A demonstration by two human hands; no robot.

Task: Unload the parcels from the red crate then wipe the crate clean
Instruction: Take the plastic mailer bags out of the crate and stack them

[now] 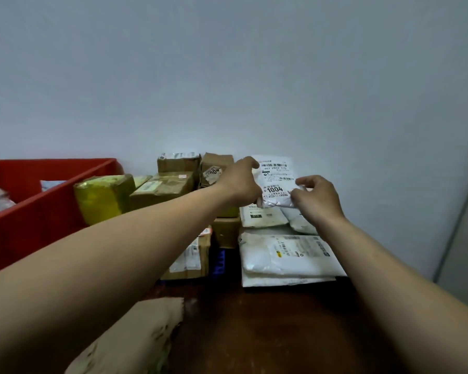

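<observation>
While left hand (241, 184) and right hand (319, 199) grip white parcel (276, 182), brown table (281, 333), pale wall (227, 76)

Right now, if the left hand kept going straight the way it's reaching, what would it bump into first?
The left hand grips the white parcel marked 1004. Beyond that, the pale wall looks like the first thing in line, though its depth is hard to judge.

"1004" on white parcel (275, 182)
</observation>
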